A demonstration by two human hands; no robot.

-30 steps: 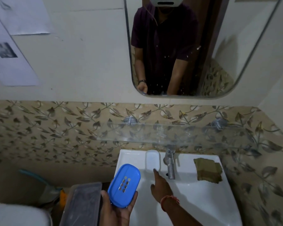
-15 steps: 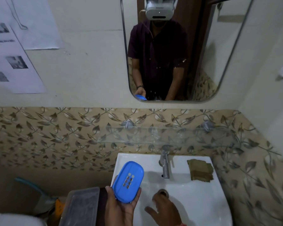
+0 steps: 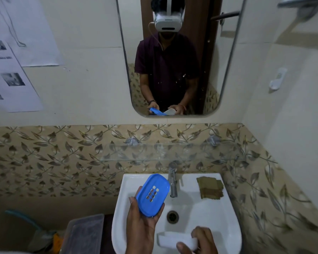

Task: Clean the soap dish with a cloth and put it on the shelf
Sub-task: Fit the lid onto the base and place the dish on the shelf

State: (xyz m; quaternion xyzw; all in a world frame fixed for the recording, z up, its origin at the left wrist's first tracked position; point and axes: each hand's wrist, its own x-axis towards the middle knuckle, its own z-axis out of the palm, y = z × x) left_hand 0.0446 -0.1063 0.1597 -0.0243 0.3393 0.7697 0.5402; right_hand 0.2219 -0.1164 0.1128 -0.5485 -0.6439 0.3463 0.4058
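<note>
a white sink (image 3: pixel 222 213) is sitting against a leaf-patterned tile wall, with a glass shelf (image 3: pixel 173 153) running across the wall just above it and a mirror (image 3: pixel 130 43) hanging higher up. a chrome tap (image 3: pixel 173 180) is standing at the back of the sink, and a folded brown cloth (image 3: pixel 210 187) is lying on the rim to the tap's right, with neither hand touching it. the drain (image 3: pixel 172 216) is showing in the basin below the tap. a clear plastic box (image 3: pixel 84 231) is sitting to the left of the sink, papers (image 3: pixel 13 77) are hanging on the left wall and a white hook (image 3: pixel 277 80) is hanging on the right wall. the tap is standing between the blue tray (image 3: pixel 152 195) and the cloth, just beside the tray's right edge, and the shelf is lying behind and above it. the left hand (image 3: pixel 141 228) is reaching up over the sink's left side, palm up, cupping the tray's lower end, thumb on one long edge and fingers curling round the other. the tray is tilting with its slotted face toward the camera, well below the shelf. the right hand (image 3: pixel 202 241) is staying low at the front of the basin, partly cut off by the frame, pinching the white base (image 3: pixel 176 239) between thumb and curled fingers. the base is lying apart from the tray, lower and to its right.
</note>
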